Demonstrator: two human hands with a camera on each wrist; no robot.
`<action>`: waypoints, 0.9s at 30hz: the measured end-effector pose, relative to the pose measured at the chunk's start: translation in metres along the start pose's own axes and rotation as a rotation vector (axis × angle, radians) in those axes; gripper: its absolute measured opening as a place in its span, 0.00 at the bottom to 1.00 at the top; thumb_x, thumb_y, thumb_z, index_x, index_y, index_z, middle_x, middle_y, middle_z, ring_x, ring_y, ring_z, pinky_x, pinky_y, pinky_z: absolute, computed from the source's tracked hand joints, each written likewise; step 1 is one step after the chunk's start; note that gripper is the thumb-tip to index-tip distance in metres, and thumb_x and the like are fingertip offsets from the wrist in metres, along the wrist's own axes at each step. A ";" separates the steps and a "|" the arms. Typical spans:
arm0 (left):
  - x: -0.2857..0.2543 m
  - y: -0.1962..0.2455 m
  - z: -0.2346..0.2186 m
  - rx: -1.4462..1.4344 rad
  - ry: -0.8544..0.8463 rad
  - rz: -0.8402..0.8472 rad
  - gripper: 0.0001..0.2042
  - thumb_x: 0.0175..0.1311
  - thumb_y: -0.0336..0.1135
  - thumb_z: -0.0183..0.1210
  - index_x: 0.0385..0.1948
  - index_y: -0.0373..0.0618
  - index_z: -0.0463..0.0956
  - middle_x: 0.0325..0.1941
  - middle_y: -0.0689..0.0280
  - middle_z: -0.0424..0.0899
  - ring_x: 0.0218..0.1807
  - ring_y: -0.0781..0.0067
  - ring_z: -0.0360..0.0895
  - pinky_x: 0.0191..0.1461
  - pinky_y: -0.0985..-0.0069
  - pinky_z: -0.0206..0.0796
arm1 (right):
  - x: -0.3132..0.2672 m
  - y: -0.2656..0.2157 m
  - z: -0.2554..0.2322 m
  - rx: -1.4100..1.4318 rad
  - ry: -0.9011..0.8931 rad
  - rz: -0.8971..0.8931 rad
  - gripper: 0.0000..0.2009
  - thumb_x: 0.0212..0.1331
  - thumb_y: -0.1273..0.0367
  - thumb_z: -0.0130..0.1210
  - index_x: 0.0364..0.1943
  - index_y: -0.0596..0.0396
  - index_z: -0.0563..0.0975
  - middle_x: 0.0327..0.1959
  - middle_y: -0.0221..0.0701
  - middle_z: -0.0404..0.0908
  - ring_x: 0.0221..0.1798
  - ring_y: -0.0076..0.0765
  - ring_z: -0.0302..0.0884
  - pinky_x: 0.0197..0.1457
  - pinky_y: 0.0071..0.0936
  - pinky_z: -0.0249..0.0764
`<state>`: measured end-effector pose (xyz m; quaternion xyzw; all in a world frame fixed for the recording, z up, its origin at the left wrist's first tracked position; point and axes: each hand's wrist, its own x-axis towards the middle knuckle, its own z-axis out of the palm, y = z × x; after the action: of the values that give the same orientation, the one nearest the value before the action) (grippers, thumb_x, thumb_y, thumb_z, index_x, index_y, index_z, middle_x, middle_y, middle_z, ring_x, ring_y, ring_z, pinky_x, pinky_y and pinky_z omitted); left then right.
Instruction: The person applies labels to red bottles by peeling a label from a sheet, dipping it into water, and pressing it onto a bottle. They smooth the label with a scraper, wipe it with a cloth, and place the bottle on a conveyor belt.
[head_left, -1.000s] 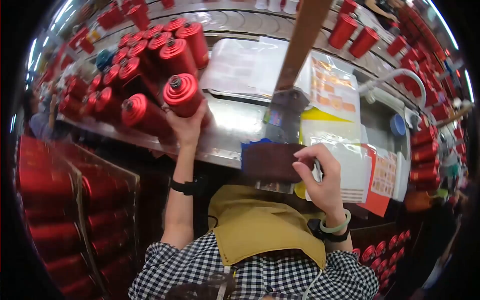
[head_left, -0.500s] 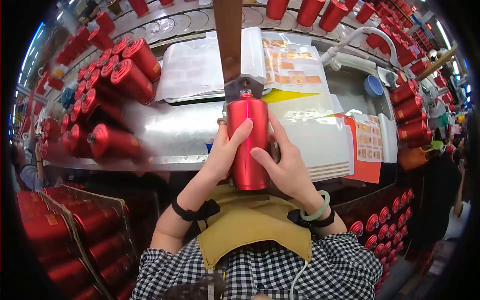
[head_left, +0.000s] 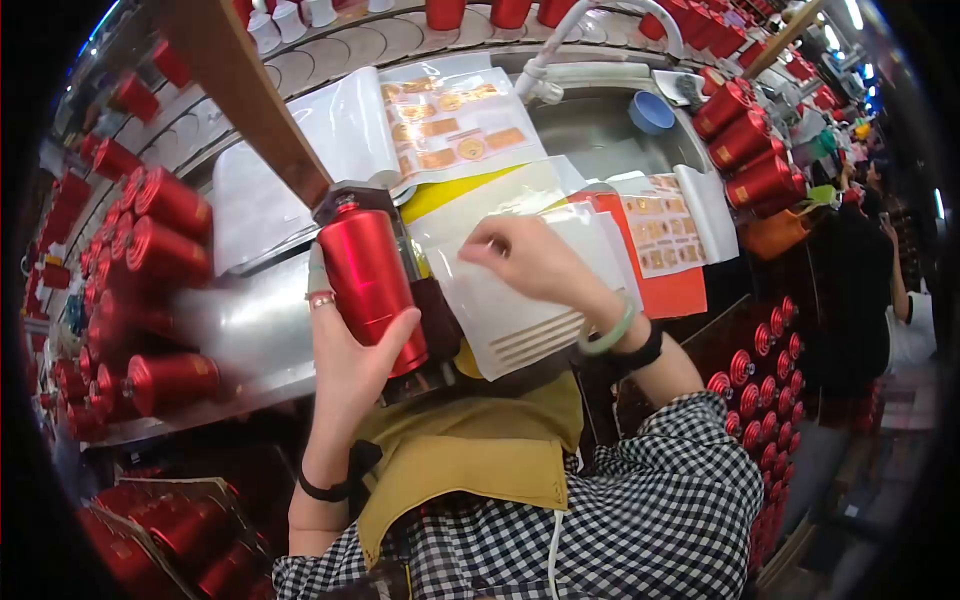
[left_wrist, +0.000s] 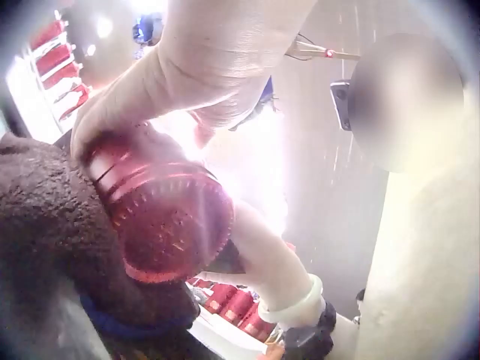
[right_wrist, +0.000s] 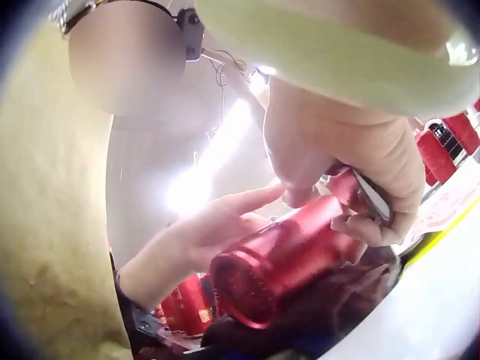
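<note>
A red metallic bottle point(head_left: 370, 275) lies on a dark padded rest point(head_left: 437, 315), its cap end pointing away from me. My left hand point(head_left: 345, 355) grips its side, thumb across the near end; the left wrist view shows the bottle's round base point(left_wrist: 176, 229) beside the brown padding point(left_wrist: 45, 202). To the right of the bottle, my right hand point(head_left: 540, 265) hovers over a pale sheet point(head_left: 515, 330), fingers curled and thumb close to the index fingertip. I cannot tell whether anything thin is between those fingertips. The right wrist view has this hand point(right_wrist: 345, 157) overlapping the bottle's far end.
Gold-printed sticker sheets point(head_left: 460, 120) and an orange-red sheet point(head_left: 655, 290) cover the right side. Beyond are a sink point(head_left: 585, 130) and tap point(head_left: 540, 75). Several red bottles point(head_left: 165, 255) stand or lean on the left; a brown post point(head_left: 250, 95) rises behind the rest.
The left hand brought a red bottle from the left-hand group onto the rest. Both hands held it half a second ago; the right hand has since moved off rightward over the sheet.
</note>
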<state>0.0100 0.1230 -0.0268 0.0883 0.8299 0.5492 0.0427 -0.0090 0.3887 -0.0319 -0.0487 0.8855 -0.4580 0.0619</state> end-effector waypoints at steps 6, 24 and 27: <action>-0.003 -0.003 0.018 0.078 0.065 0.140 0.55 0.56 0.24 0.68 0.82 0.43 0.36 0.79 0.52 0.54 0.76 0.58 0.63 0.76 0.63 0.62 | 0.050 0.102 -0.106 -0.373 0.356 0.261 0.18 0.62 0.61 0.64 0.40 0.66 0.85 0.37 0.52 0.88 0.43 0.55 0.89 0.49 0.45 0.82; -0.005 -0.021 0.018 0.035 0.063 0.105 0.54 0.55 0.23 0.68 0.83 0.44 0.39 0.83 0.53 0.50 0.79 0.57 0.58 0.79 0.62 0.57 | -0.213 0.041 -0.331 -0.988 1.168 0.507 0.15 0.68 0.62 0.57 0.53 0.53 0.84 0.43 0.51 0.87 0.49 0.55 0.87 0.51 0.44 0.79; -0.006 -0.020 0.019 0.026 0.058 0.057 0.54 0.55 0.24 0.68 0.83 0.43 0.39 0.83 0.52 0.50 0.80 0.56 0.57 0.80 0.62 0.56 | -0.266 0.056 -0.338 -1.062 1.220 0.648 0.14 0.70 0.62 0.53 0.50 0.53 0.83 0.44 0.49 0.86 0.51 0.62 0.84 0.52 0.50 0.78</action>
<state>0.0169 0.1314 -0.0525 0.0964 0.8350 0.5417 0.0018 0.1996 0.7310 0.1337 0.4371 0.8307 0.1095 -0.3268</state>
